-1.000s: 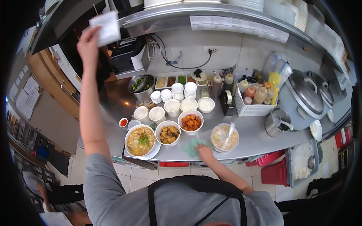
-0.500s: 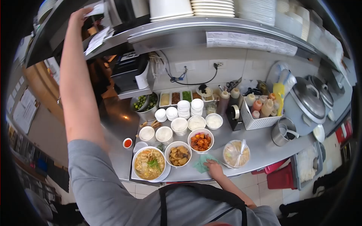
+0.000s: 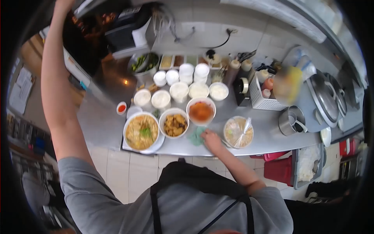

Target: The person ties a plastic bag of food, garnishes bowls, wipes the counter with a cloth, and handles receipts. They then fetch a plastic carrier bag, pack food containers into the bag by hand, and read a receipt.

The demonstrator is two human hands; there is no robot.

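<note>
My left hand (image 3: 64,3) is raised at the top left edge, cut off by the frame, so its fingers are hidden. My right hand (image 3: 211,139) rests on a green cloth (image 3: 197,136) at the counter's front edge, fingers closed on it. Right of that hand is a bowl wrapped in clear plastic (image 3: 238,133). To its left stand a noodle soup bowl (image 3: 141,132), a bowl of brown chunks (image 3: 174,124) and a bowl of red-orange food (image 3: 201,111).
Behind are white-filled cups (image 3: 179,91), stacked small lids (image 3: 186,72) and a small red sauce cup (image 3: 122,108). A tape dispenser (image 3: 242,91), a white bottle basket (image 3: 265,95), a metal pot (image 3: 291,120) and large lidded pots (image 3: 321,97) stand right. Another person (image 3: 37,195) is at lower left.
My left hand, which held white paper, has moved up out of most of the view. The view has tilted down. My right hand stays at the green cloth.
</note>
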